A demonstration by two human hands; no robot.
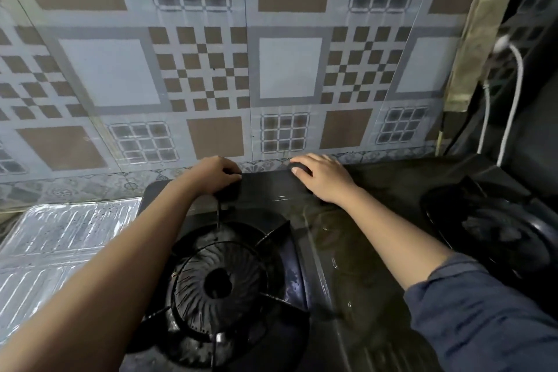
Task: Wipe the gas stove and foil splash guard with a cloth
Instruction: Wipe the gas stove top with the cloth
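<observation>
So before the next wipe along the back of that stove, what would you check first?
1. Left hand gripping something dark at the stove's back edge: ok, though whether it is the cloth, cannot tell.
2. Right hand resting flat on the stove: ok.
3. Near burner unlit, no flame showing: ok.
4. Stove top dry: not ok, it looks wet and shiny.
5. White cables at right, apart from both hands: ok.
6. Foil sheet at left clean: not ok, dark specks show.
</observation>
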